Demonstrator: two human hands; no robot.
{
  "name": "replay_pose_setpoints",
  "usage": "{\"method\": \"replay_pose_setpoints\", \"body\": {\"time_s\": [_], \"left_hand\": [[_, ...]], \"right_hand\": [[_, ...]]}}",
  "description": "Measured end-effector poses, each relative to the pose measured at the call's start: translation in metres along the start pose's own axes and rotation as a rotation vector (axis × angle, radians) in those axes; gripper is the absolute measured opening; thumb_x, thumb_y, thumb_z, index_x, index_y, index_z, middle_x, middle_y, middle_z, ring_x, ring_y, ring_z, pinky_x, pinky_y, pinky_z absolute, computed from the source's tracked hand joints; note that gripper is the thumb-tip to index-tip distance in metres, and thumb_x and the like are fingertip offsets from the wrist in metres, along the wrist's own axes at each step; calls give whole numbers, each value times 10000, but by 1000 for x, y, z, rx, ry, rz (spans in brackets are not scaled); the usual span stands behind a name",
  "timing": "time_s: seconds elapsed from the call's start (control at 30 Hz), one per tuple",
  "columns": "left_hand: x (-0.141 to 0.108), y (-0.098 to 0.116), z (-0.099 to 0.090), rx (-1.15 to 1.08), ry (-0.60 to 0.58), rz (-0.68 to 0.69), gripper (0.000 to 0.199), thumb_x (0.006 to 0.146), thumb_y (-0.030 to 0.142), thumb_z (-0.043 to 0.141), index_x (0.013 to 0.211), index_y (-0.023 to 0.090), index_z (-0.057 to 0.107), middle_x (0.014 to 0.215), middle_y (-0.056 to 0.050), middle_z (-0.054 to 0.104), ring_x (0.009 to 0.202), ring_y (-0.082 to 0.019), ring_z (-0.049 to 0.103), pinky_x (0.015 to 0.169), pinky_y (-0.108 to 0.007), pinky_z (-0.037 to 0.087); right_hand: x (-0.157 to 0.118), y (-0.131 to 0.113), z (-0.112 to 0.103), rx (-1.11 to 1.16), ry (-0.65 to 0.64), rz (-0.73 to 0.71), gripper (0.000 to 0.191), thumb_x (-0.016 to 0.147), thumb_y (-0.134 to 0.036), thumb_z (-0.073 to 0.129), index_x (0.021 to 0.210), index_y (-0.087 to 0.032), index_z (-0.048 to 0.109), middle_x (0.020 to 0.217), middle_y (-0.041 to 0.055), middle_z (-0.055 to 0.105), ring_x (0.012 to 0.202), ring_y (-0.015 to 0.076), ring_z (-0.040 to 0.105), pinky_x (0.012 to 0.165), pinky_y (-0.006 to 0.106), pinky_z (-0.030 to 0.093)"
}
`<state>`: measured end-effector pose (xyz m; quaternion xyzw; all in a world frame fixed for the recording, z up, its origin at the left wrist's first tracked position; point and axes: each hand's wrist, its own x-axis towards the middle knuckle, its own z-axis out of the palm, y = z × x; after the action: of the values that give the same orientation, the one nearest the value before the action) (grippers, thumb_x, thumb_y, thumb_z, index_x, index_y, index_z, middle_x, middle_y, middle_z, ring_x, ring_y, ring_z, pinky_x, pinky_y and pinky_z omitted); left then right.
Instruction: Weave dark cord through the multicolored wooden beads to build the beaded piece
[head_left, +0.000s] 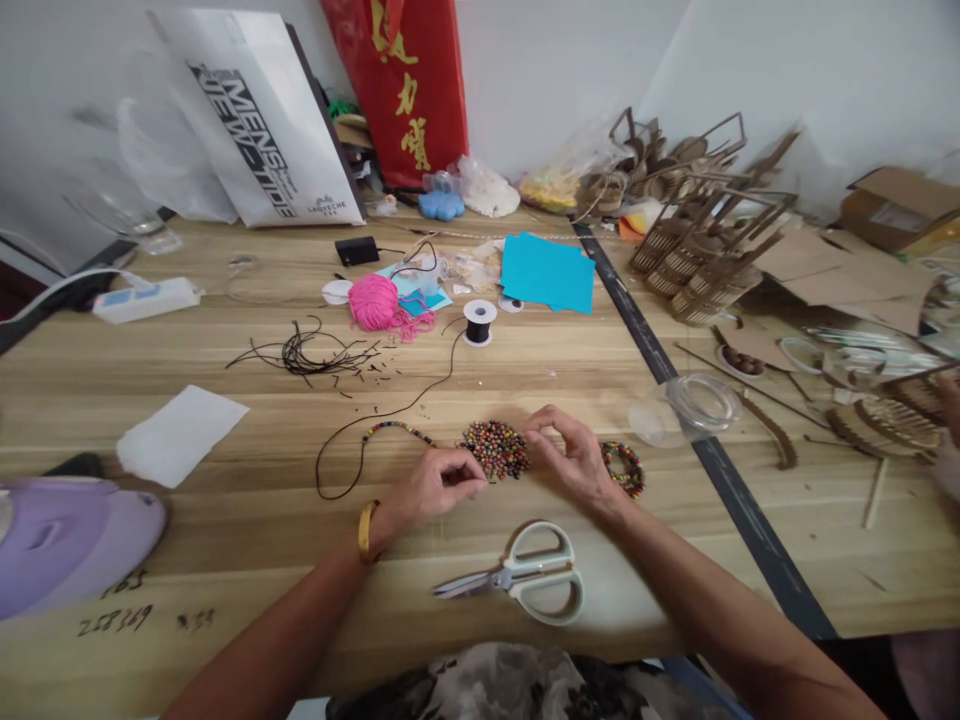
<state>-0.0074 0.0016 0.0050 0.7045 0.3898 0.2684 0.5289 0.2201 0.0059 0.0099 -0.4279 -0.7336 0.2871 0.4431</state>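
Note:
A loose pile of small multicoloured beads (pixel 495 449) lies between my two hands. My left hand (pixel 436 484) is closed in a pinch at the pile's left side, at the end of a short string of beads (pixel 397 425) on black cord (pixel 318 465). The cord loops back to a white spool (pixel 480 312). My right hand (pixel 571 455) is over the pile's right edge, thumb and fingertips together; anything between them is too small to make out. Beside its wrist lies a coiled beaded bracelet (pixel 624 470). Scissors with pale handles (pixel 525 574) lie in front of me.
Cut black cords (pixel 307 353), pink yarn (pixel 375 302) and blue sheets (pixel 547 272) lie farther back. White paper (pixel 181 434) and a purple device (pixel 82 540) are at left. Rolled clear tape or tubing (pixel 701 403), brown basket-like pieces (pixel 697 260) and another person's hand (pixel 949 430) are at right.

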Motion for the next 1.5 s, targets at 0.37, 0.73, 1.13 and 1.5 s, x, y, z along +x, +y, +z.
{"method": "replay_pose_setpoints", "body": {"time_s": [0.37,0.73,1.13,1.5], "left_hand": [[0,0,-3,255,-39,-13,101,774,178,554,715,147,630,577,20,549,529,-100,463,523,-200,354],[2,-4,-5,159,-18,-55,98,764,188,573,693,134,613,584,25,529,536,-87,439,512,-185,337],[1,0,6,12,5,-45,108,767,202,581,689,128,590,599,22,533,556,-87,449,531,-189,350],[-3,-1,14,270,19,51,59,757,124,598,720,142,641,633,5,606,564,-98,499,566,-200,375]], "right_hand": [[10,10,-23,-77,-145,160,68,846,-215,563,826,-159,594,767,16,607,733,143,570,688,259,452],[7,16,-18,-448,-376,41,115,876,-115,510,865,-171,610,835,50,621,817,167,572,747,273,431],[5,16,-15,-594,-460,-70,119,908,-158,501,857,-178,606,821,52,605,779,167,554,703,266,411],[4,2,-10,-385,-335,-152,83,871,-147,521,832,-174,589,759,44,615,713,155,566,648,259,424]]}}
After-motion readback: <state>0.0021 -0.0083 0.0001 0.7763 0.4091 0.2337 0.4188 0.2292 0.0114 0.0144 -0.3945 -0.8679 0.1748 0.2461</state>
